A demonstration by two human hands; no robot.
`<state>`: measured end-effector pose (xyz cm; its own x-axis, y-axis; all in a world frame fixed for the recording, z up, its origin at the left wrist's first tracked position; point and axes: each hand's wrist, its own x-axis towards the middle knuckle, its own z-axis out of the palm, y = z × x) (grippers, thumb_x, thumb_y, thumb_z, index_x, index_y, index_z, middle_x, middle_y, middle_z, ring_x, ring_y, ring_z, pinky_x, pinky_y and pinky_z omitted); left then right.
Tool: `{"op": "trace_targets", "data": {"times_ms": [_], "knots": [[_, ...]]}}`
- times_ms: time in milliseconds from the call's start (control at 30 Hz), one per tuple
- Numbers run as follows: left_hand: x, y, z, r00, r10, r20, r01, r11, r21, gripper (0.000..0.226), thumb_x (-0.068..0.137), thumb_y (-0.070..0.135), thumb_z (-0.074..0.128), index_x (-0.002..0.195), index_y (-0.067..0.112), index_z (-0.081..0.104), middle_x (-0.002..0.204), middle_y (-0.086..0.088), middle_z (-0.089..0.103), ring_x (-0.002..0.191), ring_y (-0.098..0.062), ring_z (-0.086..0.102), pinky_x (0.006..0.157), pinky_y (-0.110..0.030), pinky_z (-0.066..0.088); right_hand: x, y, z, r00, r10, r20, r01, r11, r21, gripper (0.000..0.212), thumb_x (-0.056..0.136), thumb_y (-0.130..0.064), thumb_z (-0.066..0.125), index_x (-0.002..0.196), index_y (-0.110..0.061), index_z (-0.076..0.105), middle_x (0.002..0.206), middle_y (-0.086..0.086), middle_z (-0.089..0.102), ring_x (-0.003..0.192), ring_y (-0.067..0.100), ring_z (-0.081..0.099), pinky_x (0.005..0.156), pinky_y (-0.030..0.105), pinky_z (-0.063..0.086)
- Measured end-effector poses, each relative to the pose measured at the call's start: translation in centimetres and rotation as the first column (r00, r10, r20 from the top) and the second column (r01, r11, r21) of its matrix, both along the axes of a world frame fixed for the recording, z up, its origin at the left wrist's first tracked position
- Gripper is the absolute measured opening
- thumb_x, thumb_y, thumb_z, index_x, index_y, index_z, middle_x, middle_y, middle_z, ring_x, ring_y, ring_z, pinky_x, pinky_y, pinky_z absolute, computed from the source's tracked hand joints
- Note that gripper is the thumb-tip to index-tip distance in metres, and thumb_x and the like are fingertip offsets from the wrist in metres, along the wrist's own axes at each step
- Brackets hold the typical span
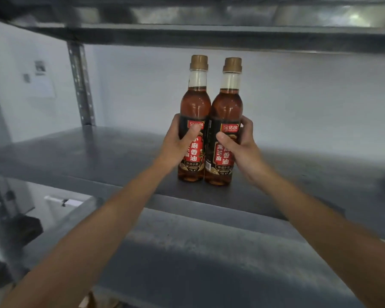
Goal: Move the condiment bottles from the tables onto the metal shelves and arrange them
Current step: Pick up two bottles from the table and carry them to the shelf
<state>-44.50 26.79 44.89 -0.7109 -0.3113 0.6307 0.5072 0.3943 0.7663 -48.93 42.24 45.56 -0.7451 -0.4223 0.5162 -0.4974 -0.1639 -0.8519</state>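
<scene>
Two sesame oil bottles (209, 121) of amber-brown oil, tan-gold caps (199, 61), black-and-red labels (193, 150) with white characters, dull grey metal shelf (98, 156), pale wall (298, 96)

The left forearm (102, 221) and right forearm (320, 218) are both bare along their whole visible length, slim and smooth. The left grip (178, 141) and right grip (242, 143) are bare hands. Below the left forearm, at the bottom edge, a scrap of tan cloth (93, 301) shows, too blurred to identify.
</scene>
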Motion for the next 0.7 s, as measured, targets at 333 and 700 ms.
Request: {"op": "trace_targets", "data": {"times_ms": [333, 700], "knots": [[-1.7, -3.9, 0.2, 0.989, -0.083, 0.118, 0.084, 0.996, -0.003, 0.046, 0.097, 0.037, 0.044, 0.14, 0.025, 0.033, 0.129, 0.005, 0.053, 0.108, -0.003, 0.056, 0.082, -0.015, 0.049, -4.2, -4.0, 0.2, 0.994, 0.1, 0.044, -0.102, 0.993, 0.053, 0.065, 0.092, -0.022, 0.056, 0.141, -0.025, 0.014, 0.131, -0.002, 0.043, 0.119, 0.014, 0.048, 0.097, 0.037, 0.046], [-1.8, -4.4, -0.3, 0.979, -0.161, 0.126, 0.162, 0.987, 0.002, 0.045, 0.097, 0.037, 0.042, 0.14, 0.027, 0.031, 0.129, 0.007, 0.05, 0.108, 0.001, 0.053, 0.084, -0.014, 0.047, -4.6, -4.1, -0.5, 0.999, 0.048, 0.002, -0.047, 0.991, 0.125, 0.064, 0.094, -0.029, 0.053, 0.145, -0.026, 0.014, 0.132, -0.007, 0.042, 0.118, 0.009, 0.046, 0.087, 0.023, 0.046]]}}
